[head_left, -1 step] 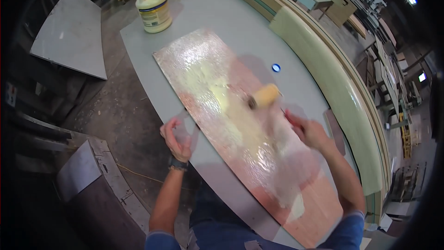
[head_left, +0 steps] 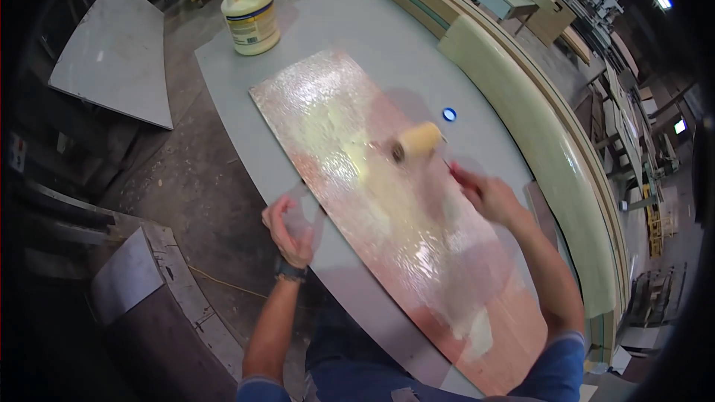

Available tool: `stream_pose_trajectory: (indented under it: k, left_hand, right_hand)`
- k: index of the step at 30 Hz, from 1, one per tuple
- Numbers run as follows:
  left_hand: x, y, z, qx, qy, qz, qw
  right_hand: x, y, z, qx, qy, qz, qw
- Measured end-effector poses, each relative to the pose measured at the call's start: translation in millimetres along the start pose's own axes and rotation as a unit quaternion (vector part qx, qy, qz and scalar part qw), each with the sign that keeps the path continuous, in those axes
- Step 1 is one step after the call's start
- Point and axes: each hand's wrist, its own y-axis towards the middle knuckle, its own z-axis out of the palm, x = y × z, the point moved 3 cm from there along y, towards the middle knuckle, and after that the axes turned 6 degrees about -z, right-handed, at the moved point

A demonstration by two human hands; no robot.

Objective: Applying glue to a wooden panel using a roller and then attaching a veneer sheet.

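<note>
A long reddish board (head_left: 514, 342) lies slantwise on a grey table (head_left: 417, 37). Most of it is covered with a shiny wet mat (head_left: 335, 104). My right hand (head_left: 488, 197) grips the handle of a paint roller, whose yellowish sleeve (head_left: 418, 141) rests on the wet mat near the board's middle. My left hand (head_left: 290, 227) hovers at the table's left edge, just beside the board. Its fingers are loosely curled and apart and it holds nothing. There is a dark watch on that wrist.
A pale yellow jug (head_left: 249, 11) stands at the table's far corner. A small blue cap (head_left: 449, 114) lies right of the board. A long pale green curved form (head_left: 536, 149) runs along the right. A grey panel (head_left: 112, 52) and a curved metal piece (head_left: 141, 283) sit on the floor at left.
</note>
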Motion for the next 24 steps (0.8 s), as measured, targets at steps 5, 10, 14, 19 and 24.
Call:
stream_pose_trajectory:
  k: [5, 10, 14, 19, 24]
  left_hand:
    - [-1.2, -5.8, -8.0, 0.017, -0.015, -0.031, 0.999]
    - [-6.4, -1.0, -6.7, 0.043, 0.032, 0.007, 0.999]
    - [-9.0, 3.5, -4.1, 0.067, 0.033, 0.006, 0.997]
    - [-8.5, 4.2, -1.7, 0.05, 0.011, -0.023, 0.998]
    - [1.8, 0.4, -2.1, 0.029, 0.0, -0.008, 1.0]
  right_hand:
    - [40.1, 199.5, 2.5, -0.02, -0.02, -0.027, 0.999]
    - [74.2, 299.5, -20.4, -0.027, 0.017, -0.019, 0.999]
    - [84.0, 311.6, -30.2, -0.013, 0.026, -0.003, 1.0]
    - [39.0, 231.6, -27.1, 0.014, -0.039, -0.157, 0.987]
    - [-2.3, -18.6, -10.0, 0.075, -0.03, -0.013, 0.997]
